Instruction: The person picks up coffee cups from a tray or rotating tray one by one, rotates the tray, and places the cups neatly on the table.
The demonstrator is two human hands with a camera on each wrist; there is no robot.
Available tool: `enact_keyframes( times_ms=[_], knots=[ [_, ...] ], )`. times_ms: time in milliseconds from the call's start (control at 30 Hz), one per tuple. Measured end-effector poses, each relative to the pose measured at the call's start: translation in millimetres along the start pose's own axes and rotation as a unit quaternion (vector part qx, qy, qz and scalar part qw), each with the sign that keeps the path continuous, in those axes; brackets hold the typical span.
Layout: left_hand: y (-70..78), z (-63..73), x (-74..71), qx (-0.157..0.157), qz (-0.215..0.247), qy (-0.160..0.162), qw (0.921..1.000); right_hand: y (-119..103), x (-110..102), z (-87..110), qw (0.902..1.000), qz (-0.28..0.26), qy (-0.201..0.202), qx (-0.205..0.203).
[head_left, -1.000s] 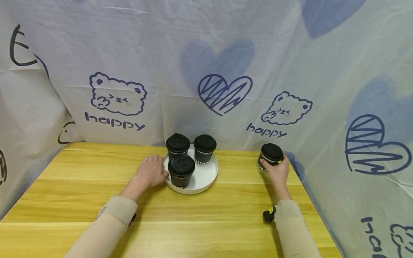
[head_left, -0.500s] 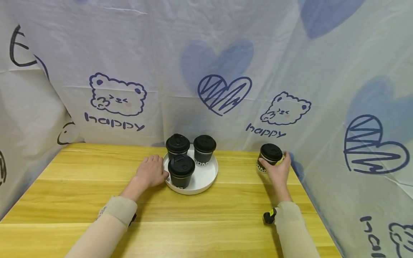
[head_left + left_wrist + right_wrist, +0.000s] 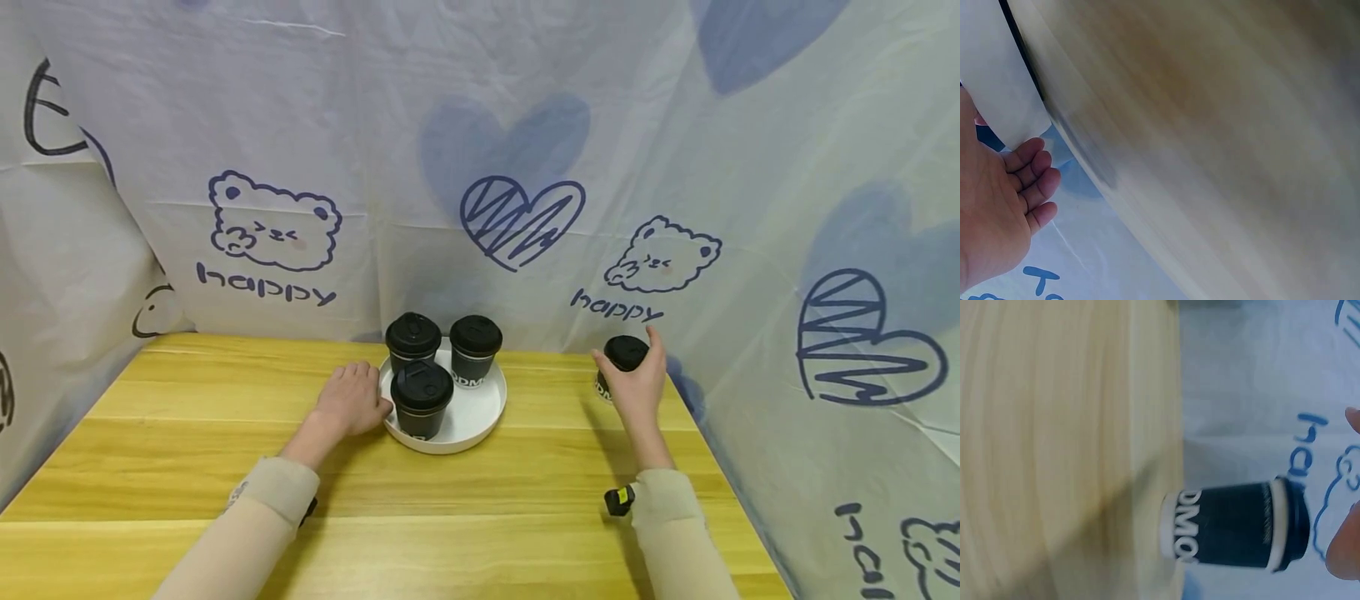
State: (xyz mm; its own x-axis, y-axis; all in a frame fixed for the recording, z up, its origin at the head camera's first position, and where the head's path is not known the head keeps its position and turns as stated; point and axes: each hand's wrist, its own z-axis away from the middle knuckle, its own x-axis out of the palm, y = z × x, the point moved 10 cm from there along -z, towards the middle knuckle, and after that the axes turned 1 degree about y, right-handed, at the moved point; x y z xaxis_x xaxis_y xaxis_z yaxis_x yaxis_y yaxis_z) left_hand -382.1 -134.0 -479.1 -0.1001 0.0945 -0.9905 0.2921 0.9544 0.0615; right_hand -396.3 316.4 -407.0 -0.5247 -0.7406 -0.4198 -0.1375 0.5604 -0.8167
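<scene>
Cup (image 3: 1232, 526) (R) prob. apart frm hands (image 3: 639, 387)

"happy" twice on backdrop (image 3: 405, 267); partial "DMO" on lone cup (image 3: 1232, 526), "DM" on rear right cup (image 3: 474, 352) in tray (image 3: 486, 417).

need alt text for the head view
A person's right hand, its grip open, is near a black lidded cup on a table; their left hand is at the rim of a tray holding three similar cups.
</scene>
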Motion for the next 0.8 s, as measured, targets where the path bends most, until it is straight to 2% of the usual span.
enact_keyframes(
  times_ms=[267,500,800],
  knots=[
    [-0.7,-0.1,2.0,-0.004,0.004,-0.001,1.0,-36,22,13.2,0.9971,-0.015,-0.039,-0.063],
    [0.5,0.7,3.3,-0.005,0.007,-0.007,0.9999,-58,42,25.5,0.9888,-0.052,-0.066,-0.123],
    [2.3,2.0,-2.1,-0.002,0.004,0.002,1.0,-61,75,38.8,0.9851,-0.062,-0.095,-0.129]
  ],
)
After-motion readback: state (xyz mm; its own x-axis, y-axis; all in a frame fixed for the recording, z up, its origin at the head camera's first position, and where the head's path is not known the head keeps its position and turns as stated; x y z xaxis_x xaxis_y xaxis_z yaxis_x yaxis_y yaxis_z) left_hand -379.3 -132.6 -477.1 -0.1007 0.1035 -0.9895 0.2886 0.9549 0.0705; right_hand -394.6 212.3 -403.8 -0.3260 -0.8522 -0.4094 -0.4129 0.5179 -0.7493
